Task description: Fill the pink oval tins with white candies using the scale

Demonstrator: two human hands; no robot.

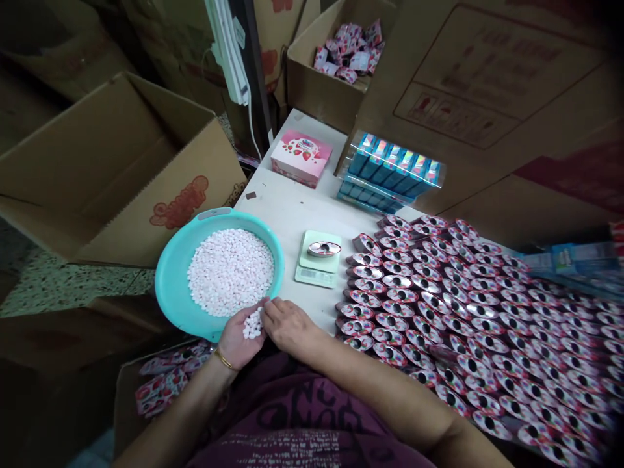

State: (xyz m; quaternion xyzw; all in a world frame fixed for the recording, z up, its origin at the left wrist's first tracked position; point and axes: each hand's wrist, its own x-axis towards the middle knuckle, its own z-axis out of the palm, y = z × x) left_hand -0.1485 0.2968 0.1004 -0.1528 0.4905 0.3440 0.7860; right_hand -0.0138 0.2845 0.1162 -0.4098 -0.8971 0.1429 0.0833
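My left hand (238,344) is cupped, palm up, around a small heap of white pellets (252,325) at the near rim of a turquoise basin (170,279). Many more white pellets (229,270) lie in that basin. Close against the left fingers, my right hand (290,328) has its fingers curled and pressed together; what they hold, if anything, is hidden. Beyond the hands, a pale green digital scale (315,276) carries one small printed carton (324,249) with a dark round hole in its top.
Rows of similar small cartons (439,299) stand across the right of the white table (273,188). At the back are a pink box (302,156) and a clear-wrapped blue pack (390,172). An open cardboard box (195,182) stands left; another box (316,94) holds crumpled printed packs.
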